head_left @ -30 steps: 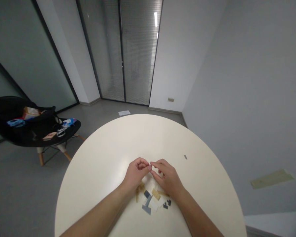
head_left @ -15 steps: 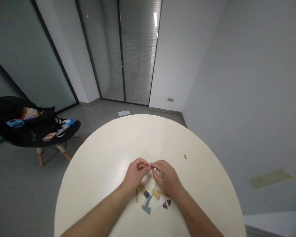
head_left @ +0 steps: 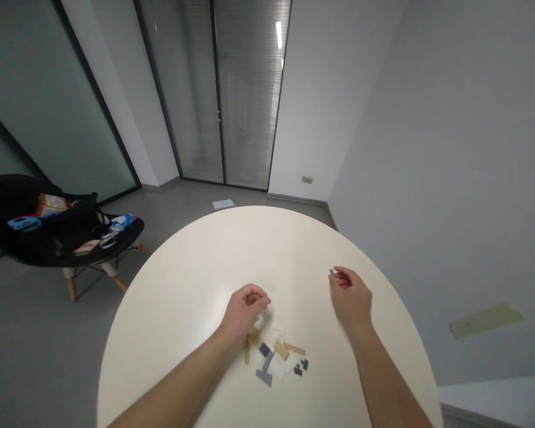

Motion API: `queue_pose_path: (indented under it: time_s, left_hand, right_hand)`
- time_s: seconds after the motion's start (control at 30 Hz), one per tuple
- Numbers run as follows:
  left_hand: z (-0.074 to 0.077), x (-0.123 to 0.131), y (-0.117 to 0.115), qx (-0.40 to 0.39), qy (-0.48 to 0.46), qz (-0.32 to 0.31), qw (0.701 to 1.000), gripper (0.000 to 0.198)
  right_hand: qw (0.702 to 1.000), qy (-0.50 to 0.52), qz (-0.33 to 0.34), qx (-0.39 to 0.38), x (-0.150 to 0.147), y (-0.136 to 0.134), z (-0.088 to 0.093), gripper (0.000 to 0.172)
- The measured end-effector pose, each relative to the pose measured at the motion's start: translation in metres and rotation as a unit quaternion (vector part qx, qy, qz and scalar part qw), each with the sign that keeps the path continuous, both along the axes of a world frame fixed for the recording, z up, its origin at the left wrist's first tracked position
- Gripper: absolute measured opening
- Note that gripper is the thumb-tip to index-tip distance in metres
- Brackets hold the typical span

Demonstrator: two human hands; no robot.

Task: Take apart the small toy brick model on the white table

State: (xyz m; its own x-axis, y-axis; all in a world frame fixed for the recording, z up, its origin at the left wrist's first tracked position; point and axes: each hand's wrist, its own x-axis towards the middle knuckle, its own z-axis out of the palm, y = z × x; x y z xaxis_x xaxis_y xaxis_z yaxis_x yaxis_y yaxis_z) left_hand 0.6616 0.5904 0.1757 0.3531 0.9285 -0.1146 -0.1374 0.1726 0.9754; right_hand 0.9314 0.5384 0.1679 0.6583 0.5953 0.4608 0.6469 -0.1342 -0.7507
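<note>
Over the middle of the table, my left hand is closed in a pinch; what sits between its fingertips, if anything, is too small to make out. Farther right, my right hand pinches a small grey building-brick piece between thumb and fingertips. A loose pile of flat pieces lies just below my left hand: a dark grey piece, a tan plate, a long tan strip, a grey wedge-shaped piece and small black pieces. White pieces lie among them.
The round cream table fills the lower middle. A black chair holding a bag and small items stands at the left. White paper lies on the floor behind the table. A grey wall rises on the right.
My hands have parted. The right one has moved right and away to the lone grey piece, which it now grips; my left hand has stayed nearly in place.
</note>
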Motion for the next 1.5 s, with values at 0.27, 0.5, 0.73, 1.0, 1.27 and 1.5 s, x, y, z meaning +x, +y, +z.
queue_pose_path:
  time_s: [0.27, 0.5, 0.73, 1.0, 1.27, 1.5]
  left_hand:
    - [-0.002, -0.003, 0.005, 0.032, 0.0, -0.003, 0.999, 0.019]
    - [-0.005, -0.004, 0.007, 0.041, 0.008, -0.005, 0.999, 0.019]
    - [-0.007, -0.005, 0.008, 0.046, 0.01, -0.007, 0.999, 0.018]
    - [-0.008, -0.005, 0.008, 0.049, 0.014, -0.014, 0.999, 0.017]
    - [-0.01, -0.006, 0.01, 0.058, 0.024, -0.017, 0.998, 0.019]
    - [-0.008, -0.015, 0.015, 0.119, 0.078, -0.029, 0.989, 0.011]
  right_hand:
    - [0.976, -0.078, -0.077, -0.188, 0.048, -0.007, -0.014, 0.029]
    - [0.967, -0.113, -0.077, -0.213, 0.053, -0.004, -0.025, 0.029]
    - [0.963, -0.146, -0.06, -0.216, 0.052, -0.004, -0.027, 0.029]
    - [0.96, -0.159, -0.039, -0.228, 0.049, -0.003, -0.026, 0.03]
    - [0.957, -0.165, -0.025, -0.236, 0.048, -0.002, -0.028, 0.031]
    - [0.959, -0.163, -0.022, -0.232, 0.047, -0.002, -0.028, 0.032]
